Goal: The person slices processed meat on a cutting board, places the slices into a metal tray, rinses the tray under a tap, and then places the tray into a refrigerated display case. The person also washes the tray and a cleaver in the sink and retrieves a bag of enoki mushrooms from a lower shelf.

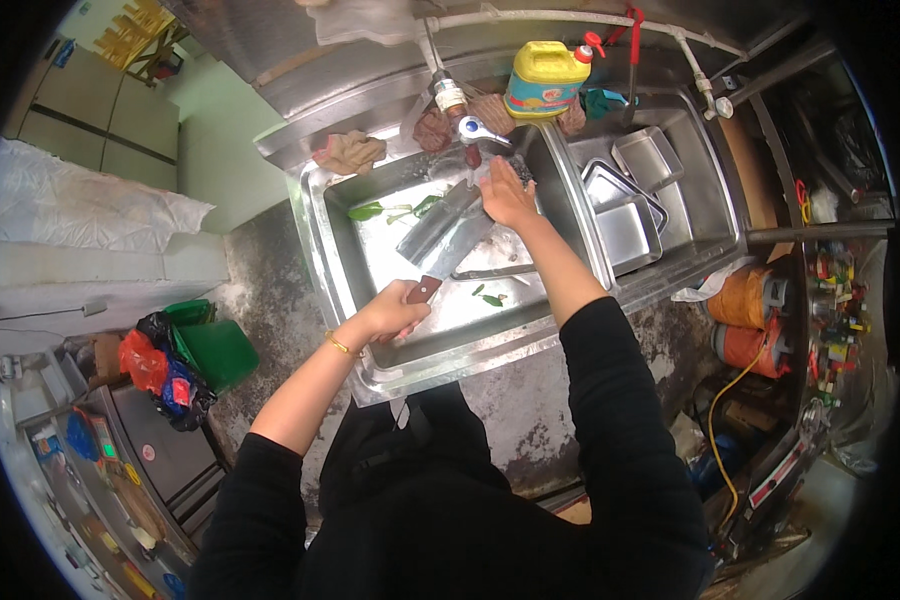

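Note:
My left hand grips the brown handle of a broad-bladed kitchen knife above the stainless steel sink basin. The knife's metal blade points up and to the right. A wide grey metal surface lies along it; whether it belongs to the knife I cannot tell. Flat and with fingers extended, my right hand is beside the blade's far end, just below the tap; contact with the blade is unclear. Green leaves and smaller leaf scraps lie in the basin.
Metal trays sit in the right-hand basin. Behind the sink stand a yellow pump jug and crumpled cloths. A green bin is on the floor at left. Gas cylinders and a yellow hose are at right.

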{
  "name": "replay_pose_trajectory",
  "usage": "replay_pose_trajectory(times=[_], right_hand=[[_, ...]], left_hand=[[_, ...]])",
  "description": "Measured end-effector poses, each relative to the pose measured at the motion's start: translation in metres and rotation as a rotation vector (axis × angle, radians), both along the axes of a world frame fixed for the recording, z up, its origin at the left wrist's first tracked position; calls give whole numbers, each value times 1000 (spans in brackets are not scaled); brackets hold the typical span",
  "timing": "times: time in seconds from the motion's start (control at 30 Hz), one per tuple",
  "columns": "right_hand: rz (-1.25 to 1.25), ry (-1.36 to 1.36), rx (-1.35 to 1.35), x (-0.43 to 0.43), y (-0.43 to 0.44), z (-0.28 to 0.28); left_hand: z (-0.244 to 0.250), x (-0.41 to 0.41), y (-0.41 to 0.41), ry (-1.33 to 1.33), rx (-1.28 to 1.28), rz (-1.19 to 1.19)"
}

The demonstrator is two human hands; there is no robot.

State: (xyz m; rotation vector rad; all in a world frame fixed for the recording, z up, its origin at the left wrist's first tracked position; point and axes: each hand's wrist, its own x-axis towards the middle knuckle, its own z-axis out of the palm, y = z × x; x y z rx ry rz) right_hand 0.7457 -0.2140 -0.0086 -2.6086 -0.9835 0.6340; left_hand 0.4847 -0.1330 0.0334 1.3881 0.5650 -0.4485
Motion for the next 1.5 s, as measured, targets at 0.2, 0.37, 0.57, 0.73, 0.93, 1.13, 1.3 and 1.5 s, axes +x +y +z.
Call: replay_pose_trajectory(times=[0.2, 0.37, 0.57, 0.73, 0.93, 1.13, 1.3, 1.5], right_hand=[[-81, 231, 170, -8, 5, -12], [-87, 477, 318, 14, 13, -9], [-288, 581, 260, 25, 17, -14], [-365, 738, 327, 21, 19, -18], [-525, 769, 387, 21, 18, -21], [-777, 571, 398, 23, 19, -30], [-639, 254, 384, 44, 5, -10], [-207, 101, 954, 20, -6, 50]], left_hand=[[-11, 5, 5, -51, 52, -40], [-8, 10, -2, -70, 99, -35], [2, 11, -7, -50, 227, -59], [6, 12, -6, -76, 326, -57], [6, 14, -6, -30, 383, -112], [2, 16, -10, -11, 341, -121], [-10, 7, -10, -25, 79, -9], [-21, -25, -3, -46, 42, 93]])
